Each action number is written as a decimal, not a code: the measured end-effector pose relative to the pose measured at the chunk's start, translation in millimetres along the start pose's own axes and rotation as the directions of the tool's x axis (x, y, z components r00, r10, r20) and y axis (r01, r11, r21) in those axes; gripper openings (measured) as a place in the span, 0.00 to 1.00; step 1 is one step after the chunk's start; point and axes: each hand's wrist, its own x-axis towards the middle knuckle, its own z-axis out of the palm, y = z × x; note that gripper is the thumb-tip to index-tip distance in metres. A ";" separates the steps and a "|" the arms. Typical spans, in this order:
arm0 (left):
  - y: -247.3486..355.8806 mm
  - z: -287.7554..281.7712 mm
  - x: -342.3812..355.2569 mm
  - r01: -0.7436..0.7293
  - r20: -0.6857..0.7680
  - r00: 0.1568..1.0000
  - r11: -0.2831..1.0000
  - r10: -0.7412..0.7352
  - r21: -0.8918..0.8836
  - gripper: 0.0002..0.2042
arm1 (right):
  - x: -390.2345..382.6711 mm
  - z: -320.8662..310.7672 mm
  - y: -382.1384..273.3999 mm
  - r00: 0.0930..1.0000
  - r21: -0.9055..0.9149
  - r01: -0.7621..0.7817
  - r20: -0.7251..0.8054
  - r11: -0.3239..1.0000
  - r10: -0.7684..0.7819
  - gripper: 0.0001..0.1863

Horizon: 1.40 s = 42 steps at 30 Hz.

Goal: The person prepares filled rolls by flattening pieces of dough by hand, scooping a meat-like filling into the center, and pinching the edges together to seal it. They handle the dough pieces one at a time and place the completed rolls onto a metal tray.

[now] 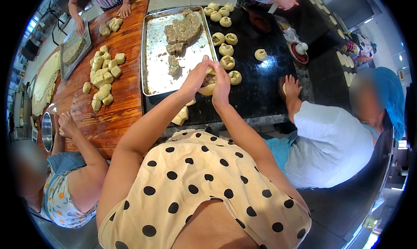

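Note:
At the centre, my left hand (196, 77) and my right hand (221, 84) are closed around a piece of dough (206, 89) with dark filling (208, 79) showing, their fingertips coming together at its top. Just beyond them lies a metal tray (153, 40) holding slabs and broken chunks of greenish-brown filling (182, 29). Several gathered buns (227, 62) stand on the black table (269, 92) right of the tray, some with filling visible at the top. Pale dough pieces (180, 116) lie below my left hand, partly hidden by my arm.
A wooden table (127, 62) on the left holds several dough lumps (106, 71), a second tray (89, 40) and a steel bowl (48, 131). Co-workers are close on both sides (71, 179) (330, 144) and across the tables; the right one's hand (292, 86) rests on the black table.

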 end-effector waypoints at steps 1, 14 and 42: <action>3.6 3.7 1.8 -0.054 -0.017 0.998 0.995 0.055 0.081 0.34 | 2.1 -6.4 2.5 0.998 0.033 -0.067 0.007 0.997 0.067 0.21; -24.2 11.3 3.0 -0.134 -0.033 0.991 0.956 0.130 -0.260 0.22 | 4.5 15.6 12.5 0.904 -0.427 0.389 0.008 0.816 -0.427 0.16; 31.4 1.6 -28.7 0.155 0.520 0.854 0.943 0.023 -0.296 0.24 | -16.4 -23.9 -47.4 0.796 -0.683 0.583 0.373 0.440 -0.476 0.43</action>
